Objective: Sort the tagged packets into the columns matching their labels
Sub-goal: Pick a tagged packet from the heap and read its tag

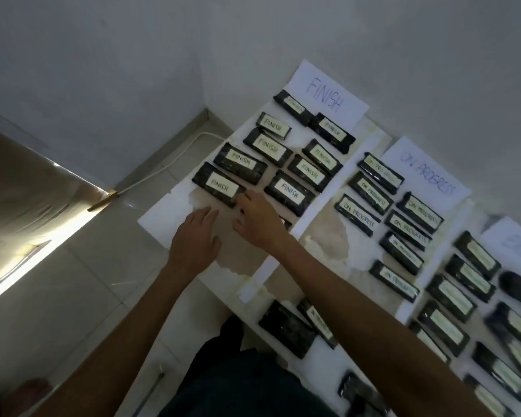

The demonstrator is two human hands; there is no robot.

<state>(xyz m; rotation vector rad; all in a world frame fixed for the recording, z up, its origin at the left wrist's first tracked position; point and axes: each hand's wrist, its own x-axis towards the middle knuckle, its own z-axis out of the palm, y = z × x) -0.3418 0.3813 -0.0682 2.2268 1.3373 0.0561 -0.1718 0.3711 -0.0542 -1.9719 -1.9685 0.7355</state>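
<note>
The table stands in a room corner, its left edge dropping to tiled floor. Bare tabletop remains at the near end of the FINISH column, below the FINISH sign, and in a strip between that column and the ON PROGRESS column under its sign. The left hand lies flat and open on this bare patch, fingers spread, holding nothing. The right hand is open too, fingers loosely curled, its fingertips touching the near end of the nearest FINISH packet; a dark packet edge peeks out beneath its palm. More packets lie unsorted near the table's front edge.
</note>
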